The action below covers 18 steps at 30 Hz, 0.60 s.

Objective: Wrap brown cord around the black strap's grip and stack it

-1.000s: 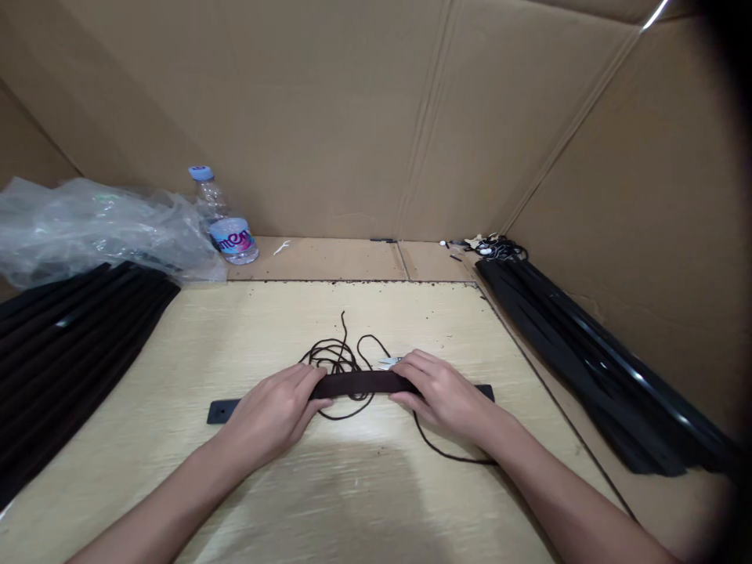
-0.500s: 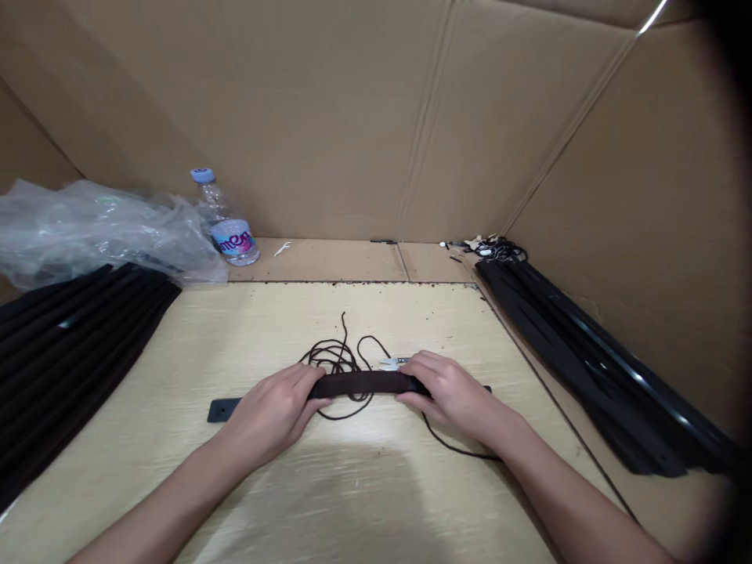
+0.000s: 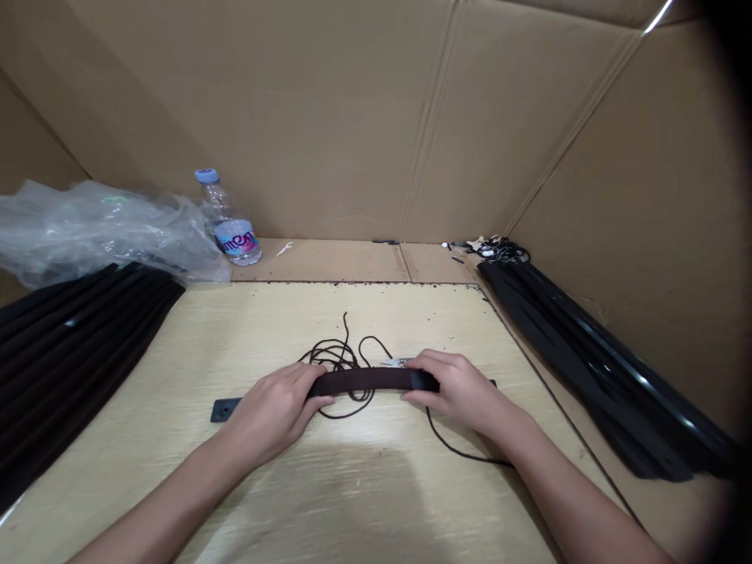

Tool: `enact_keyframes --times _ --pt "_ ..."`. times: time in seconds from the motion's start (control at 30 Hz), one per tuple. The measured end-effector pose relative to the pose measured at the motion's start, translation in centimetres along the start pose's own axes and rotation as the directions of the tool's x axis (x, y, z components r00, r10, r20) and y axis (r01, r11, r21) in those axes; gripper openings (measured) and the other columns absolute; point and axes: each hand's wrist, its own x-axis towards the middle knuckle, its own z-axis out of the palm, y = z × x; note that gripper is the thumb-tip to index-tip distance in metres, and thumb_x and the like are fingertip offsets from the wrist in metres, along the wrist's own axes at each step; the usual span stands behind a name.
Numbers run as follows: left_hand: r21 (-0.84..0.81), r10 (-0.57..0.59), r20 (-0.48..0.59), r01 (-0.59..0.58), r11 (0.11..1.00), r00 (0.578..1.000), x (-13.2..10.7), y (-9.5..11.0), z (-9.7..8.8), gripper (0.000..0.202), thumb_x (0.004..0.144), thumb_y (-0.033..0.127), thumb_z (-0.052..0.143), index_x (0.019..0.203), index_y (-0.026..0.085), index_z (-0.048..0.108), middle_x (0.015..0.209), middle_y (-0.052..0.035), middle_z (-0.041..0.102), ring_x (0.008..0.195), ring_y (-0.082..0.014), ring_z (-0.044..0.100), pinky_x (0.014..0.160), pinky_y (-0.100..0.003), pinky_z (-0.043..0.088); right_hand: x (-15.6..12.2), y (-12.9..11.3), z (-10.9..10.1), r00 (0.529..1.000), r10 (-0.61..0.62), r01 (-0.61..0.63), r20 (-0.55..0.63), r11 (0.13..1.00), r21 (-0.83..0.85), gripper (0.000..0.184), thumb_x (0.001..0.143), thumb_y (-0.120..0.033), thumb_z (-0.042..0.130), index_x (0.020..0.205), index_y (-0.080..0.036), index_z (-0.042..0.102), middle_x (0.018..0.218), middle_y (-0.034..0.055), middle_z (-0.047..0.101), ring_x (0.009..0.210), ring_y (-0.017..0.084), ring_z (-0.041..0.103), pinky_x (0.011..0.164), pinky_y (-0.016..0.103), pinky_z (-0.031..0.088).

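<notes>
A dark strap handle point(image 3: 367, 381) with a brown covered middle and flat black ends bows slightly upward between my hands. My left hand point(image 3: 276, 403) is closed round its left part, and the left end tab with a small hole sticks out beyond the wrist. Closed on the right part, near a black section, is my right hand point(image 3: 458, 384). Behind and under the handle lies a loose tangle of dark brown cord point(image 3: 329, 352), and a length of it runs under my right forearm. A small metal tool point(image 3: 396, 363), partly hidden, lies by my right fingertips.
Dark strips point(image 3: 88, 345) are piled at the left, under a clear plastic bag point(image 3: 106, 227). Beside the bag stands a water bottle point(image 3: 238, 239). More black strips point(image 3: 587, 376) lie along the right, with cord scraps point(image 3: 499, 251) behind them. Cardboard walls point(image 3: 329, 117) enclose the table.
My right hand has shifted slightly to the right along the handle, showing more of its black section. The handle's middle bows a little more. My left hand keeps its hold.
</notes>
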Motion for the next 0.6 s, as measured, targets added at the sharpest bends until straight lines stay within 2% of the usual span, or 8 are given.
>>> enact_keyframes --times 0.2,0.33,0.6 --pt "-0.032 0.0 -0.019 -0.001 0.999 1.0 -0.07 0.16 -0.23 0.03 0.091 0.039 0.049 0.113 0.019 0.056 0.102 -0.0082 0.069 0.092 -0.0247 0.066 0.079 -0.038 0.053 -0.03 -0.22 -0.15 1.0 0.013 -0.013 -0.001 1.0 -0.013 0.024 0.083 -0.031 0.065 0.103 -0.018 0.066 0.092 0.0075 0.071 0.083 0.022 0.066 0.074 0.033 0.052" --pt "-0.004 -0.012 -0.008 0.012 1.0 1.0 0.01 0.34 -0.49 0.032 0.091 0.04 0.048 0.112 0.018 0.057 0.103 -0.0089 0.07 0.092 -0.025 0.067 0.077 -0.037 0.053 -0.13 -0.32 -0.08 1.0 -0.007 0.008 -0.024 1.0 0.022 0.023 0.085 -0.031 0.062 0.103 -0.018 0.064 0.095 0.0074 0.071 0.085 0.022 0.067 0.075 0.033 0.052" --pt "0.067 -0.049 -0.067 0.053 0.996 0.997 -0.25 0.56 -0.31 0.031 0.091 0.042 0.048 0.108 0.018 0.057 0.1 -0.0086 0.07 0.087 -0.0248 0.068 0.074 -0.037 0.053 -0.36 -0.22 0.43 0.999 -0.016 0.017 -0.039 1.0 0.026 0.022 0.087 -0.031 0.059 0.106 -0.018 0.061 0.1 0.0076 0.072 0.086 0.023 0.068 0.074 0.033 0.052"
